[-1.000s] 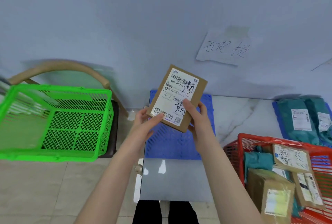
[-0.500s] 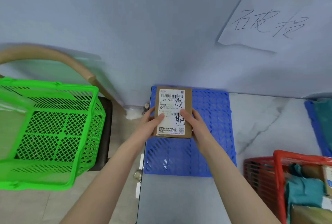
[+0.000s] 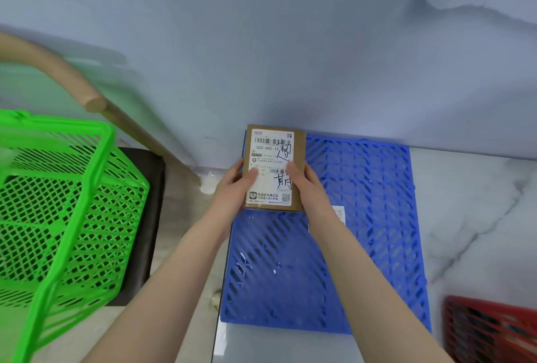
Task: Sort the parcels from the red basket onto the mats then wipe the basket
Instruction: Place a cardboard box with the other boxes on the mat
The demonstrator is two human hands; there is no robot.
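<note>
**Item:** small cardboard parcel (image 3: 273, 159), label up, at the far left corner of the blue mat (image 3: 366, 217). Whether it already rests on the mat cannot be told.
**Hold:** left hand (image 3: 232, 188) and right hand (image 3: 308, 185) grip its long sides, thumbs on the label.
**Handling:** best lowered flat, square to the mat's edge and tight in that corner, both hands letting go together.
**Red basket** (image 3: 491, 330)**:** beyond the mat's near right corner.
</note>
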